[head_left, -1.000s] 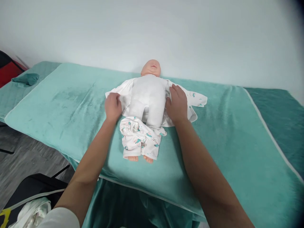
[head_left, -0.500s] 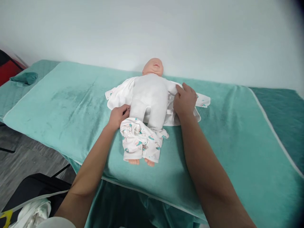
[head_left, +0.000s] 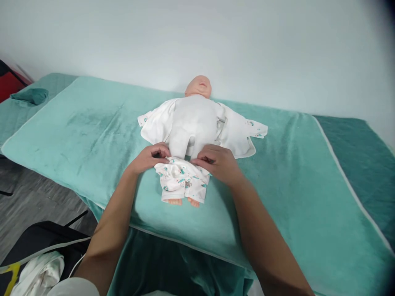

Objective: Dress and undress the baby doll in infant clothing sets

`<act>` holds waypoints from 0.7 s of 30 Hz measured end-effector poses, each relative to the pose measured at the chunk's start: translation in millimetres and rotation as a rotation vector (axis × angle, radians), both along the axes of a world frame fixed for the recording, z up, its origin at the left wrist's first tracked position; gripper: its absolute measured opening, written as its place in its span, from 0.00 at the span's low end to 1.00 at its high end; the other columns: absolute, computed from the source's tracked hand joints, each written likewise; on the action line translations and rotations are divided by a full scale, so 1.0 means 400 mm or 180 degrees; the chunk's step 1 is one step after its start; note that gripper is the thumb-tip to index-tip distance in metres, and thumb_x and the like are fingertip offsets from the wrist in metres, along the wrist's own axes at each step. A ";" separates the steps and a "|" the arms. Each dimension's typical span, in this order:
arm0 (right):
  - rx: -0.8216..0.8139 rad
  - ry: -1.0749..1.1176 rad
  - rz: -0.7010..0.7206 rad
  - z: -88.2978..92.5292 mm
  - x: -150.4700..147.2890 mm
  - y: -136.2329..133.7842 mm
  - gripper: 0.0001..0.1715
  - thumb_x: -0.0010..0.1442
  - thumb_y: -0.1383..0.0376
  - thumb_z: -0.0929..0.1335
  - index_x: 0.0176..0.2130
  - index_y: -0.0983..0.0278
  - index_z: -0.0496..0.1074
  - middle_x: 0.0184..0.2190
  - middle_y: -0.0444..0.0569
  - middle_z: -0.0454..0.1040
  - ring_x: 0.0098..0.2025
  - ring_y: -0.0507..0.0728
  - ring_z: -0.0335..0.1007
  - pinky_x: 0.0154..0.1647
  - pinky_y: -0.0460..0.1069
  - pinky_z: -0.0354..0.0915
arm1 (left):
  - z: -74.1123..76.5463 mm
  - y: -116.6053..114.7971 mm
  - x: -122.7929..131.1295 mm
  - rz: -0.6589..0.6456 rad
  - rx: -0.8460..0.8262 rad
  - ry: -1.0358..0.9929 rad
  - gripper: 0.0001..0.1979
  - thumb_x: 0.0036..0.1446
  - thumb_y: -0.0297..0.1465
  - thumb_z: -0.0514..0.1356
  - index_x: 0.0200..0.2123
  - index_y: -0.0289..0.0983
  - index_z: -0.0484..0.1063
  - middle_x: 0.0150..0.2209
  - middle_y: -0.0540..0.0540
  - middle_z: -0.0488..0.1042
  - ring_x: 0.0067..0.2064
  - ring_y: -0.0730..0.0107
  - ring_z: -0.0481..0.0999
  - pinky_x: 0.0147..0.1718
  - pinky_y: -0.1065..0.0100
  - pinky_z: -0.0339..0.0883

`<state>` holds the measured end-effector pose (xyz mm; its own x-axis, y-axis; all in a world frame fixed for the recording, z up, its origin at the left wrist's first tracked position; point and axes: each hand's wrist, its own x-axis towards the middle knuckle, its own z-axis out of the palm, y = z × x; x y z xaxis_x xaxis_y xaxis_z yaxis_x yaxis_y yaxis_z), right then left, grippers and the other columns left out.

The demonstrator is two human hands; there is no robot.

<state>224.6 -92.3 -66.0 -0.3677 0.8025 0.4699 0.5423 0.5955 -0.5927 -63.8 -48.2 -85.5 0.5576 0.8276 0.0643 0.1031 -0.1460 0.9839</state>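
Note:
A baby doll [head_left: 196,119] with a white cloth body lies on its back, head toward the wall. Its printed white pants [head_left: 182,176] are bunched around the lower legs, with the feet showing below the cuffs. My left hand [head_left: 152,157] pinches the waistband at the left side. At the right side of the same waistband, my right hand [head_left: 217,162] is closed on the cloth. A white baby shirt [head_left: 237,127] lies spread open at both sides of the doll, the sleeves stretched outward.
The doll rests on a bed with a green velvet cover [head_left: 92,135], pushed against a white wall [head_left: 197,37]. At lower left stands a black chair [head_left: 46,234] with crumpled white cloth [head_left: 43,273] on it. A face hole [head_left: 31,96] shows at the bed's left end.
My right hand has left the shirt's right side and come down to the pants' waistband. The shirt's right panel now lies spread outward. My left hand has moved slightly down onto the waistband.

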 end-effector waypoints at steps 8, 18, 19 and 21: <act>-0.0450 0.0046 0.0747 0.017 0.009 -0.038 0.11 0.65 0.56 0.74 0.35 0.60 0.76 0.35 0.48 0.78 0.42 0.59 0.71 0.46 0.54 0.64 | -0.005 -0.047 -0.005 -0.0046 0.0326 0.0083 0.11 0.52 0.37 0.74 0.33 0.37 0.79 0.40 0.47 0.71 0.39 0.71 0.70 0.40 0.68 0.64; -0.0662 0.0777 0.0705 0.003 -0.016 -0.057 0.05 0.68 0.62 0.71 0.39 0.59 0.77 0.40 0.49 0.74 0.37 0.54 0.70 0.33 0.50 0.64 | -0.052 -0.090 0.066 0.1728 0.1872 -0.0306 0.04 0.65 0.33 0.63 0.38 0.40 0.73 0.37 0.49 0.72 0.40 0.69 0.72 0.42 0.66 0.66; -0.0634 0.0836 0.0699 0.002 -0.019 -0.058 0.06 0.69 0.62 0.69 0.39 0.59 0.78 0.41 0.49 0.73 0.35 0.54 0.69 0.31 0.50 0.63 | -0.057 -0.095 0.077 0.1941 0.2058 -0.0360 0.02 0.66 0.32 0.62 0.39 0.40 0.72 0.38 0.49 0.72 0.41 0.70 0.71 0.42 0.66 0.66; -0.0605 0.0806 0.0727 0.005 -0.022 -0.059 0.08 0.71 0.63 0.68 0.41 0.58 0.79 0.40 0.49 0.74 0.35 0.53 0.69 0.32 0.50 0.63 | -0.065 -0.103 0.092 0.2184 0.2314 -0.0390 0.02 0.68 0.32 0.60 0.42 0.41 0.70 0.40 0.49 0.70 0.42 0.69 0.71 0.42 0.65 0.65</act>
<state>216.0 -116.1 -64.1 -0.4385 0.7948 0.4194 0.2309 0.5507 -0.8021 -26.8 -89.4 -111.5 -0.0692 0.7044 0.7064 0.2943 -0.6622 0.6892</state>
